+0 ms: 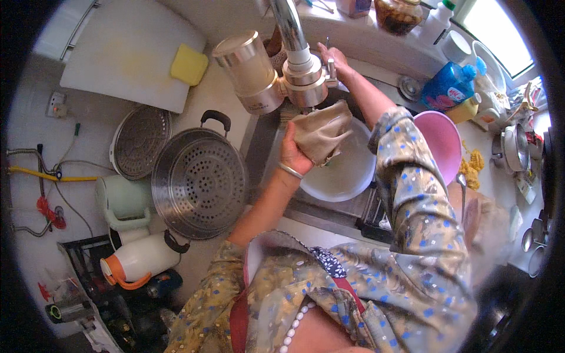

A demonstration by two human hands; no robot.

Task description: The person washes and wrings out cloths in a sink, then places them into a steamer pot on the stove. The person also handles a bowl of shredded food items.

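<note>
My left hand (295, 154) is gripping a wet-looking beige cloth (324, 130) beneath the faucet outlet. Above the cloth is the chrome faucet (289, 26), fitted with a gold-coloured water filter (258, 75). A white basin (337, 183) sits in the steel sink (318, 212) under the cloth, with cloudy liquid in it. Reaching past the faucet on its right side, my right hand (334, 58) is near a small metal rod at the back of the sink. Whether its fingers hold that rod cannot be made out.
Left of the sink stands a steamer pot (201, 185) with a perforated insert. Behind it lean a steamer tray (143, 141) and a white cutting board (132, 53), near a yellow sponge (190, 65). To the right are a pink basin (439, 145) and a blue bottle (448, 86).
</note>
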